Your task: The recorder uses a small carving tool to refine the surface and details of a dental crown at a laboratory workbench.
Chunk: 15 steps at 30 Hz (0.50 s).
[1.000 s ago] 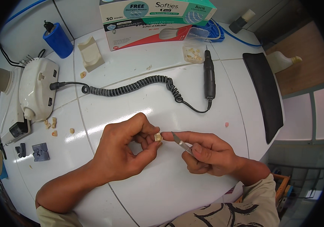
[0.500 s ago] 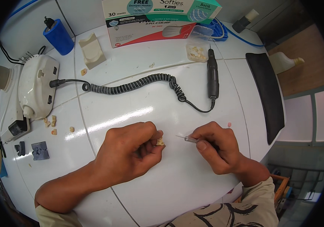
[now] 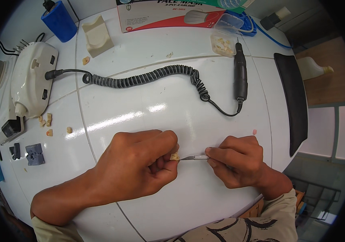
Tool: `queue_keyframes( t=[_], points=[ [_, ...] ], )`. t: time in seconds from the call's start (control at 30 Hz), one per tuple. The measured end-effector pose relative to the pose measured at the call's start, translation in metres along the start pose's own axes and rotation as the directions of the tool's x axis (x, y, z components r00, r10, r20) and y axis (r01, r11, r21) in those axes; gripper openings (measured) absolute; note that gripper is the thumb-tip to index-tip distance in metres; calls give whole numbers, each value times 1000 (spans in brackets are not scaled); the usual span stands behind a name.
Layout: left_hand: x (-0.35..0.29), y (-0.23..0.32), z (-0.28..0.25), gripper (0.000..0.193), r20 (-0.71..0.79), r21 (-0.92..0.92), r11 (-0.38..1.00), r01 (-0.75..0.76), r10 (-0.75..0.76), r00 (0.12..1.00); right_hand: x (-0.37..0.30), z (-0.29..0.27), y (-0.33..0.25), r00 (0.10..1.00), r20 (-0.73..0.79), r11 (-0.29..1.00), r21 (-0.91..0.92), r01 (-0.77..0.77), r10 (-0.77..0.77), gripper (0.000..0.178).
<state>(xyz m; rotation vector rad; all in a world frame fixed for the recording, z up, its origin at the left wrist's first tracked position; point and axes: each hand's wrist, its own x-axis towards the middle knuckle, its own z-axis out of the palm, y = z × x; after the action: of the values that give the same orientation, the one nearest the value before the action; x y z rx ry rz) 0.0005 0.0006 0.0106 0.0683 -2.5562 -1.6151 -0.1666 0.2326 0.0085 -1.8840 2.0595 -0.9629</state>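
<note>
Presently: one small cream piece (image 3: 174,156), over the worktop (image 3: 204,193) toward its near edge, pinched between thumb and fingers of the left hand (image 3: 144,161). Right hand (image 3: 239,161): thumb and fingers closed on a slim knife (image 3: 196,157), blade tip at the piece; whether touching, cannot tell. Stage, as judged: blade work, piece not yet set down; share left, not shown. Loose pieces (image 3: 49,119): toward the left edge, beside a white control unit (image 3: 35,80); worked or unworked, unclear. Room: open stretch between hands and coiled cord (image 3: 140,78); black handpiece (image 3: 240,74) beyond, toward the far right corner; black pad (image 3: 293,101) along the right edge, limiting that side
</note>
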Motion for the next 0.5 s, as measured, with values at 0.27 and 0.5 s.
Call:
queue_keyframes(
  t=[0.27, 0.5],
  points=[
    [0, 0, 0, 16, 1, -1, 1000, -6, 6, 1000, 0, 1, 0, 1000, 11, 1000, -28, 10, -9, 27],
    [-1, -2, 2, 15, -2, 13, 1000, -20, 20, 1000, 0, 2, 0, 1000, 7, 999, -35, 19, -19, 26]
  ],
)
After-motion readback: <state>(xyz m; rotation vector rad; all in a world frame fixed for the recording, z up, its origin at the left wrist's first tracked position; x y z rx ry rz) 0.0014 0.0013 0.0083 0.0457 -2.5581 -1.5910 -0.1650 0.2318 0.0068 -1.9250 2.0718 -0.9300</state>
